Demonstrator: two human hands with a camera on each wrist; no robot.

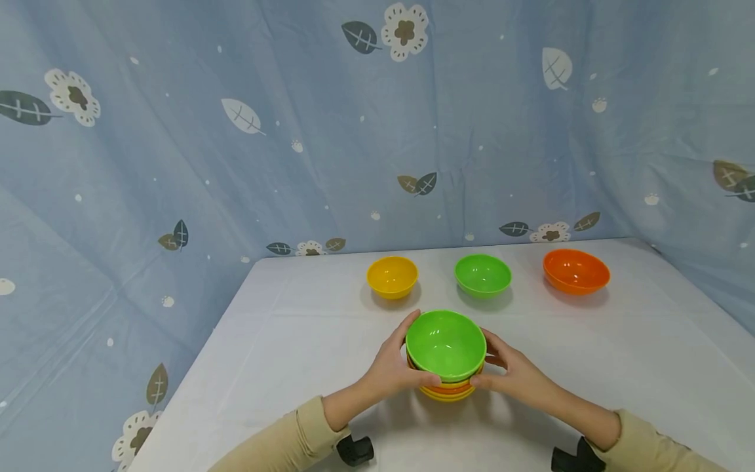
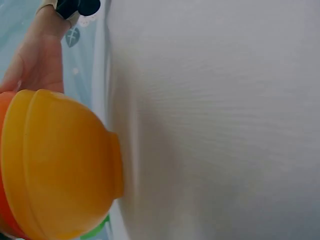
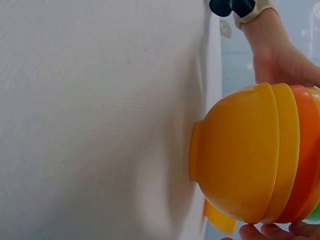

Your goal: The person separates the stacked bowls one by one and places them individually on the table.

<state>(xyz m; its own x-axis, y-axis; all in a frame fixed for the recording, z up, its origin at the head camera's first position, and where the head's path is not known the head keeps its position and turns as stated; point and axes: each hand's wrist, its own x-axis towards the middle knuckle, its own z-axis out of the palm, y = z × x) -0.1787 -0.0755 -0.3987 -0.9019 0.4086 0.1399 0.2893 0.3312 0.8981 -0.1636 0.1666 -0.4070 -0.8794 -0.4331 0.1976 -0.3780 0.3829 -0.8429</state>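
Note:
Near the front middle of the white table, a stack of nested bowls stands between my two hands. A green bowl [image 1: 446, 344] is uppermost, with yellow and orange rims showing below it. My left hand [image 1: 392, 364] holds the stack's left side, thumb at the front. From the right, my right hand [image 1: 516, 377] grips it in the same way. In the right wrist view, fingertips [image 3: 272, 232] touch the stack's side, and the lowest yellow bowl [image 3: 240, 155] faces the camera. Whether its foot touches the table, I cannot tell.
Along the table's [image 1: 283, 341] far side stand three single bowls: a yellow bowl [image 1: 392, 278], a light green bowl [image 1: 482, 276] and an orange bowl [image 1: 575, 272]. Behind them hangs a blue patterned curtain [image 1: 330, 131].

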